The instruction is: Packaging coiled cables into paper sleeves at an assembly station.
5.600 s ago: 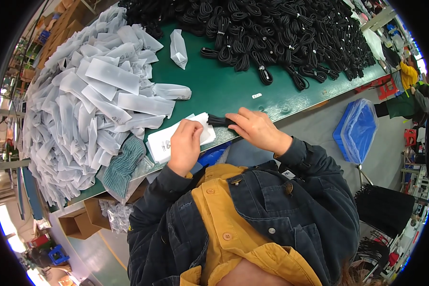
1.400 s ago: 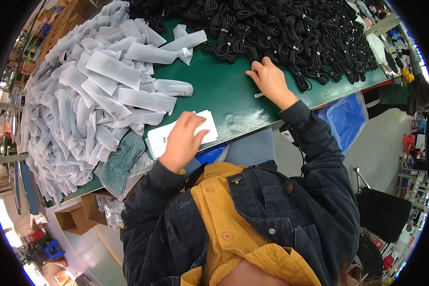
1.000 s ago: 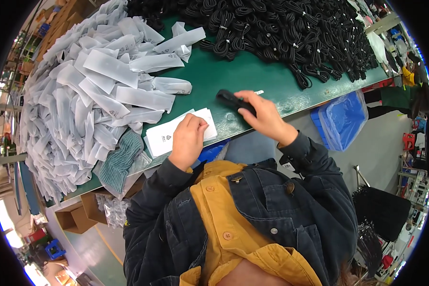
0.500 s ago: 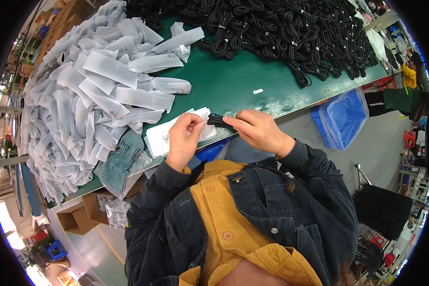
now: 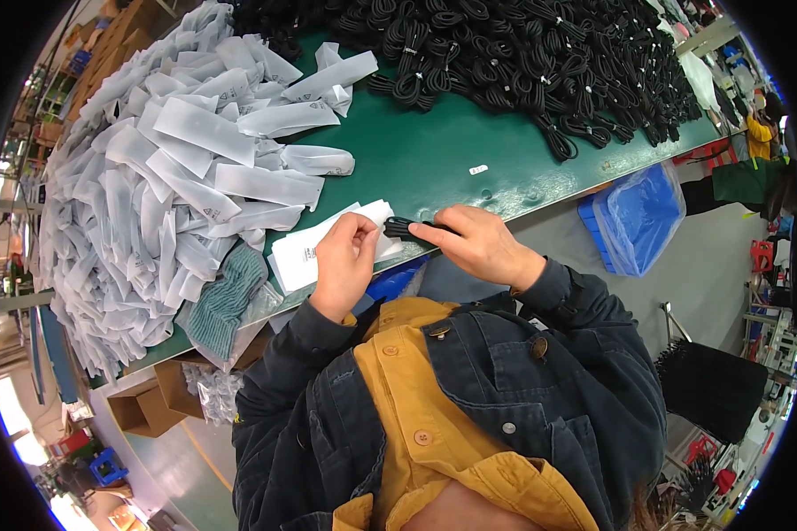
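Note:
My right hand [image 5: 485, 248] is closed round a coiled black cable [image 5: 400, 227], whose looped end sticks out past the thumb and forefinger to the left. Close beside it, my left hand [image 5: 345, 265] pinches the edge of a whitish plastic bag at the top of a small flat stack of bags [image 5: 297, 249]. The looped end lies right at the bag's edge; whether it is inside the bag I cannot tell. My left fingers partly hide that edge.
A large heap of frosted bags [image 5: 186, 133] fills the table's left. Many coiled black cables [image 5: 522, 62] are piled at the back. A teal knitted cloth [image 5: 226, 301] lies by the near edge. On the floor at right stands a lined blue bin [image 5: 633, 221], with a black-topped stool [image 5: 713, 389] nearer.
My right hand has shifted slightly left with the cable, and the looped end now sits a little lower by the bag's edge. My left hand has hardly moved.

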Demonstrator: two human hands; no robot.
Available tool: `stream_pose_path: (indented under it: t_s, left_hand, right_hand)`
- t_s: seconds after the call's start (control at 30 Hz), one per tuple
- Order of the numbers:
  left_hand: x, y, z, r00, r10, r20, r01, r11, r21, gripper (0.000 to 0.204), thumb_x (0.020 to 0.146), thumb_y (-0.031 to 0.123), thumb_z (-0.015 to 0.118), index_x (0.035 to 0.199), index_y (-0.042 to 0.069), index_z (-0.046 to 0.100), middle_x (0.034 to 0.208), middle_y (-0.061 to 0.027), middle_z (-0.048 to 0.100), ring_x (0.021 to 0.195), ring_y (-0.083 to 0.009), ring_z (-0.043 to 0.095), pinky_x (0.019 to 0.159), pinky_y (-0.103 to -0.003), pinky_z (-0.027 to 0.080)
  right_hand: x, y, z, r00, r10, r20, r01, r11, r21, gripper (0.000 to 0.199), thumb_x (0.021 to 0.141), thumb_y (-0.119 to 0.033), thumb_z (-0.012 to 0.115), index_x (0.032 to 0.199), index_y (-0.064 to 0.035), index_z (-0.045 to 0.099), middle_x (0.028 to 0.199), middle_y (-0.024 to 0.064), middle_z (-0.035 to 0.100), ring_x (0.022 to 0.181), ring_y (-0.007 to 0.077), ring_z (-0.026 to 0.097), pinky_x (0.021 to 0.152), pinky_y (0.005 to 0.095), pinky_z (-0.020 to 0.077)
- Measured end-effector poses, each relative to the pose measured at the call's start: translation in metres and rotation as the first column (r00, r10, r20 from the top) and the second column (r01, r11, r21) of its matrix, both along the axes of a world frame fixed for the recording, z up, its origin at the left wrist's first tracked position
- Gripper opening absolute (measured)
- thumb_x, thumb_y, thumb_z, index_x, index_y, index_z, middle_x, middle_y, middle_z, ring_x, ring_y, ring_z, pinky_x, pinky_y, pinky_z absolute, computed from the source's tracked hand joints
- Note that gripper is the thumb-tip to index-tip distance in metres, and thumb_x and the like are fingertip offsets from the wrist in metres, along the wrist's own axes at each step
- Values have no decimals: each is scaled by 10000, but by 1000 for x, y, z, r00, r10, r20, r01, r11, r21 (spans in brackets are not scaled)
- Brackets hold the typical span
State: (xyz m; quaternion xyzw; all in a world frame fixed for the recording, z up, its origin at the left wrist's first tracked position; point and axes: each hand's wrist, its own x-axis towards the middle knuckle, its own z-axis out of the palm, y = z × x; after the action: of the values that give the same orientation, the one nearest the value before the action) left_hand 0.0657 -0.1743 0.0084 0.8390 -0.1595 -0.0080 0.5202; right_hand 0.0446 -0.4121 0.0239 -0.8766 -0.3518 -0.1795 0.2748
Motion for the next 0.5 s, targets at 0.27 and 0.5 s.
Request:
stream_pose_path:
  t_s: [0.27, 0.5]
  left_hand:
    - [8, -1, 14, 907, -236, 348, 217, 972, 93, 132, 812, -63, 628, 913, 10, 584, 930, -122, 599, 855, -274, 583, 721, -340, 488]
    - [23, 1, 28, 969, -106, 225, 111, 994, -11, 111, 839, -27, 657, 899, 9, 571, 973, -101, 597, 870, -211, 556, 751, -297, 464]
  right_hand:
    - [9, 5, -10, 572, 192, -797, 323, 841, 434, 364, 839, 8, 675, 1192, -79, 649, 882, 49, 578, 752, 214, 602, 692, 294, 507]
    - [23, 11, 11, 955, 179, -238, -92, 937, 338, 356, 850, -28, 737, 1181, -46, 607, 893, 38, 591, 794, 160, 609, 763, 278, 512]
